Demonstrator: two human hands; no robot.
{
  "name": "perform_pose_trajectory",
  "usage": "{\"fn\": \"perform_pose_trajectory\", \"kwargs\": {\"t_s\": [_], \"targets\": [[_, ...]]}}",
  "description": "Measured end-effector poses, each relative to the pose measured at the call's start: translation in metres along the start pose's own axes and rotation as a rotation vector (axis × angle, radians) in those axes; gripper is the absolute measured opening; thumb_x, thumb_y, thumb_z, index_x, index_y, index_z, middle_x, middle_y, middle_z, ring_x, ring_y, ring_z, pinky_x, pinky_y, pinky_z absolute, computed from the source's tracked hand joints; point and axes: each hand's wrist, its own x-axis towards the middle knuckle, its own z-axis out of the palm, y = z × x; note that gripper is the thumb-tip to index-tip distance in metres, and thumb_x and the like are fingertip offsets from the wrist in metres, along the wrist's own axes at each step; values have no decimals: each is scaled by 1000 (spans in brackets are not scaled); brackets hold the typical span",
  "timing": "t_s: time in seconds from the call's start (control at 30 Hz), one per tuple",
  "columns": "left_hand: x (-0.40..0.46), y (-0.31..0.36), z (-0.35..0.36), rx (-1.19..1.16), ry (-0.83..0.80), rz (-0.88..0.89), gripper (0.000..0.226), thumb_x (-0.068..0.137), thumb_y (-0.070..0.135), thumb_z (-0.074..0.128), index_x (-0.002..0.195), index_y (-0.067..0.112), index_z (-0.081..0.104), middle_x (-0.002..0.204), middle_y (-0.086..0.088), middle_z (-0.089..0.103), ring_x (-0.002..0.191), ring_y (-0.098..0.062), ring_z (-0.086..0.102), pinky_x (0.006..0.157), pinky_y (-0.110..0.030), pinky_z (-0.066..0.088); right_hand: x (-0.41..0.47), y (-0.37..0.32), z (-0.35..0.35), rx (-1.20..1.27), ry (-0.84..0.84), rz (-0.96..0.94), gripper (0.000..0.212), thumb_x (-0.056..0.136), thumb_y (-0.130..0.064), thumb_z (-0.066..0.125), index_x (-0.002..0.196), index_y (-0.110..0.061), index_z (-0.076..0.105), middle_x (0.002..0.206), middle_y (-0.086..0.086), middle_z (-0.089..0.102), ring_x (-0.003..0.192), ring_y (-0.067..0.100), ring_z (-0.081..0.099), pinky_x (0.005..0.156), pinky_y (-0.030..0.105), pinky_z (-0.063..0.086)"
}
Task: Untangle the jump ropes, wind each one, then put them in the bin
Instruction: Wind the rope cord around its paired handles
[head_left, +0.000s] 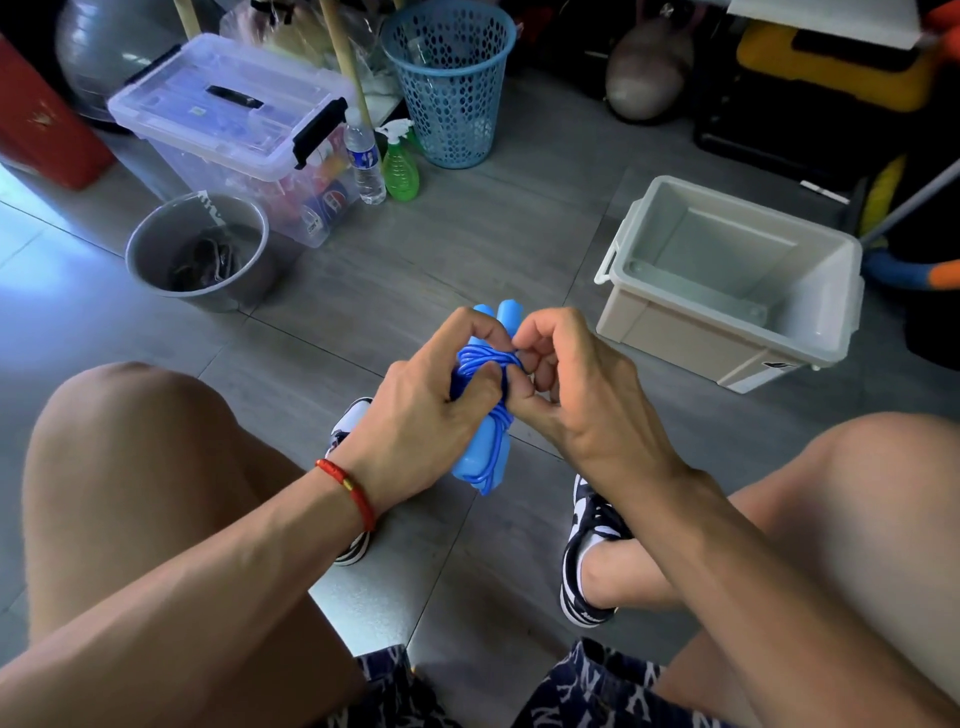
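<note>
Presently, at far left on the floor, a grey bucket (197, 252) holds dark coiled items that cannot be identified. The left hand (426, 410) is closed around a blue jump rope (485, 415), its grip clamped on the two handles held side by side, thumb pressing the wound cord. The bundle's long axis runs near upright, handle ends showing above and below the fist. The right hand (566, 374) touches the bundle from the right, fingers curled and pinching the cord at the wraps; the loose end itself is hidden. Winding is judged nearly finished. The beige bin (649, 322) stands open to the right and beyond the hands, well apart from the bundle. The right hand is the nearer to it, so the deposit would travel rightward and forward.
</note>
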Motion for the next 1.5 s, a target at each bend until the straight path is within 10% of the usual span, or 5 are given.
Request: {"fn": "perform_pose_trajectory", "kwargs": {"t_s": [0.9, 1.13, 1.37, 1.5], "targets": [[-5, 0, -1, 42, 72, 74, 9, 103, 22, 48, 109, 28, 45, 58, -14, 52, 49, -24, 39, 48, -37, 37, -8, -22, 9, 72, 213, 47, 23, 83, 0, 73, 81, -10, 52, 74, -4, 60, 66, 14, 57, 65, 25, 47], [-2, 3, 0, 108, 36, 182, 8, 104, 17, 49, 109, 22, 46, 55, -9, 45, 47, -18, 34, 48, -21, 28, -5, -17, 1, 389, 210, 322, 13, 89, -8, 72, 98, -14, 64, 85, -4, 71, 76, 19, 70, 72, 36, 59], [1, 2, 5, 193, 52, 219, 10, 102, 15, 51, 109, 21, 47, 65, 26, 54, 58, -4, 47, 55, -14, 31, -13, -20, 10, 203, 220, 320, 16, 93, -23, 73, 105, -14, 78, 97, -5, 70, 85, 3, 66, 72, 2, 44], [0, 0, 7, 227, 54, 240, 13, 101, 20, 51, 109, 28, 46, 65, 19, 51, 63, -2, 49, 58, -16, 31, -12, -21, 11, 221, 259, 340, 12, 90, -21, 76, 99, -14, 80, 92, -4, 70, 79, 9, 68, 71, 15, 52]]}}
